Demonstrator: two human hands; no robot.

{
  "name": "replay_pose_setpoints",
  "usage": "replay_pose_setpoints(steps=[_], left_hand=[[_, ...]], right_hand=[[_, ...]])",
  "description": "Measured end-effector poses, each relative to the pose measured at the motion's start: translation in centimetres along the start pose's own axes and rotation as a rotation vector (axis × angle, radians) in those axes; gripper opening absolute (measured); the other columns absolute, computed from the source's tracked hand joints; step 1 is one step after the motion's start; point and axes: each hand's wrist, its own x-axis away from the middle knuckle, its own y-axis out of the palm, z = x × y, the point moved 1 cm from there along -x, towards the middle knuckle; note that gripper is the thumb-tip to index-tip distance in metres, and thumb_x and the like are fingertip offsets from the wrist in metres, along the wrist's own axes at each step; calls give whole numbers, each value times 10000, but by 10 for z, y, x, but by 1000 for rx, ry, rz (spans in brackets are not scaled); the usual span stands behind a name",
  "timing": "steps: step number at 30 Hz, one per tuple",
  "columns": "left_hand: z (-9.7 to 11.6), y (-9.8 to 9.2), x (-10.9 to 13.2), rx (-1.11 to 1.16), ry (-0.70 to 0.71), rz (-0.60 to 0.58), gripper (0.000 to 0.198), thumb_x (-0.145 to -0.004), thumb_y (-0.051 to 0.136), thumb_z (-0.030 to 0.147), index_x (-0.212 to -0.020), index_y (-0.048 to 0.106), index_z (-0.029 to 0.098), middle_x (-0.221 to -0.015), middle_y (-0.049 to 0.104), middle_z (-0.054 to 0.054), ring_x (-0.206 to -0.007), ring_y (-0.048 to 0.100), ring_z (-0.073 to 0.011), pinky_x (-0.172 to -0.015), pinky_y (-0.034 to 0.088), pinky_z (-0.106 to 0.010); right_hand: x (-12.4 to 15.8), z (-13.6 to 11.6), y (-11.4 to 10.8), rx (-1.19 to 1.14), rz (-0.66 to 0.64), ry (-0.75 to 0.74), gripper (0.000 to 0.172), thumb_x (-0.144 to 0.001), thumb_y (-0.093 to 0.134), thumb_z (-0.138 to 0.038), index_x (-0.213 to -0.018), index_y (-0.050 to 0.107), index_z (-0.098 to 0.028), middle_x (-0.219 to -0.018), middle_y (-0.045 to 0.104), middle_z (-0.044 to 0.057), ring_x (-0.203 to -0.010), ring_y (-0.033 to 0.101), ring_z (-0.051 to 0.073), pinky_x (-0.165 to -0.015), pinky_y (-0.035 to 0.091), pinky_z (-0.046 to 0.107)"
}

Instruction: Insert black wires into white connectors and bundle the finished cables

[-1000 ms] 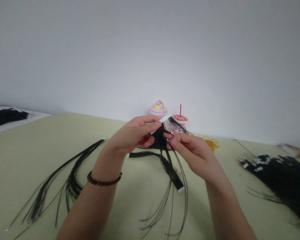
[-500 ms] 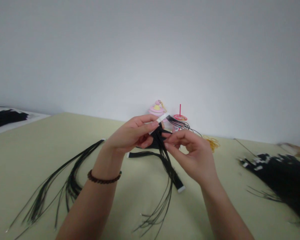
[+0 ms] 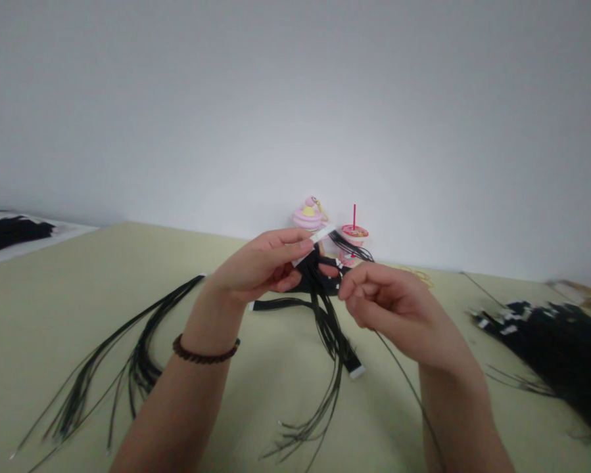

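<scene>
head view: the left fingers are pinching a white connector strip, its black wires hanging below; the right fingers are pressing together just beside them, a loose wire bunch lying left of the fingers, a thick wire heap right.

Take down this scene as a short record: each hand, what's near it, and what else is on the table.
left hand: pinches a white-ended black wire bundle
right hand: fingers curled beside the bundle; a thin black wire runs below it
left wrist: braided brown bracelet
table: pale green top
nearby: loose black wires left; heap of white-tipped black wires right
behind: pink cupcake-shaped ornament; drink cup with red straw
</scene>
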Motion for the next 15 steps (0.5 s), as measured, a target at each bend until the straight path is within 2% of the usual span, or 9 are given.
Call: replay_pose_setpoints(steps=[2, 5, 7, 9, 11, 13, 15], left_hand=[[0, -1, -1, 1, -1, 19, 209, -853, 639, 310, -785, 589, 118, -782, 719, -72, -353, 366, 14, -320, 212, -110], [1, -3, -2, 1, 15, 55, 181, -865, 614, 275, -791, 609, 110, -815, 743, -99, -358, 352, 19, -325, 211, -99], [1, -5, -2, 7, 13, 85, 171, -863, 615, 266, -786, 605, 113, -815, 749, -104, -358, 348, 19, -331, 214, -94], [1, -7, -2, 6, 6, 109, 168, -860, 618, 266, -786, 599, 117, -821, 753, -112, -358, 346, 17, -333, 216, -94], [1, -7, -2, 3, -3, 115, 165, -857, 622, 267, -788, 598, 119, -829, 754, -118, -359, 346, 15, -329, 211, -96], [1, -7, -2, 5, -13, 104, 166, -858, 620, 270, -785, 600, 122, -837, 754, -118, -360, 342, 13, -325, 202, -100], [1, -6, -3, 1, -16, 91, 177, -860, 615, 276, -772, 603, 123, -835, 752, -114, -364, 337, 12, -326, 199, -103]], right_hand=[[6, -1, -16, -214, -68, 5, 79, -838, 610, -221, -808, 679, -196, -499, 549, -41, -415, 453, 72, -402, 303, 203], [18, -1, -49, -387, 34, -111, 105, -795, 690, -336, -800, 756, -254, -444, 578, -25, -326, 439, 79, -340, 272, 228], [28, 0, -74, -375, 251, -191, 161, -680, 784, -394, -794, 771, -281, -446, 587, -18, -301, 403, 72, -296, 185, 245], [40, 3, -96, -364, 561, -208, 205, -596, 831, -427, -746, 767, -303, -472, 586, -11, -325, 400, 62, -302, 74, 273], [50, 4, -109, -344, 789, -217, 84, -727, 744, -430, -778, 768, -367, -659, 671, -9, -390, 447, 47, -353, 44, 313], [55, 2, -113, -334, 886, -220, 226, -914, 527, -452, -897, 751, -465, -978, 702, -60, -498, 519, 49, -404, 79, 340], [54, -2, -111, -350, 886, -210, 368, -990, 348, -484, -983, 711, -540, -1192, 630, -131, -581, 545, 65, -432, 118, 339]])
